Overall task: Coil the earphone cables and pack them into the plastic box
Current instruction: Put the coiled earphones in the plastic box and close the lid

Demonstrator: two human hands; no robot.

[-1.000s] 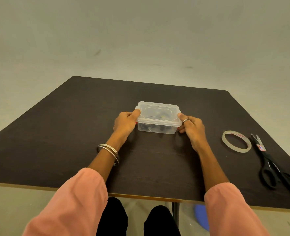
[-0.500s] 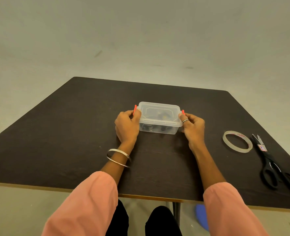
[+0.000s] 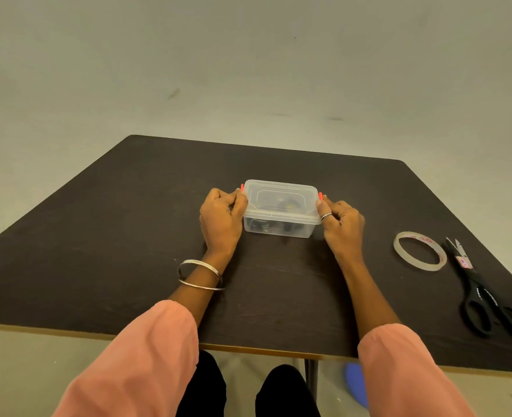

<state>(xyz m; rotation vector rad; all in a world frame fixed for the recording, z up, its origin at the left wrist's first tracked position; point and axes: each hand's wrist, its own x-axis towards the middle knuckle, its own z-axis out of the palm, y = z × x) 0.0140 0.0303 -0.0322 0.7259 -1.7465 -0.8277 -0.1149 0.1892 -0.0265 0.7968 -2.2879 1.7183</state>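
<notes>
A small clear plastic box (image 3: 278, 228) with its lid (image 3: 280, 198) on stands in the middle of the dark table (image 3: 98, 236). Dark coiled earphone cables (image 3: 262, 225) show dimly through its walls. My left hand (image 3: 223, 219) pinches the orange clip (image 3: 242, 188) at the box's left end. At the right end my right hand (image 3: 340, 224) pinches the other orange clip (image 3: 320, 196). Both clips stand tilted up beside the lid.
A roll of clear tape (image 3: 419, 250) lies flat to the right of the box. Black scissors (image 3: 486, 296) lie beyond it near the table's right edge. The table's front edge runs just above my knees.
My hands have risen from the box's lower sides to the lid's ends, and the two orange clips have swung up into sight. The box has not shifted.
</notes>
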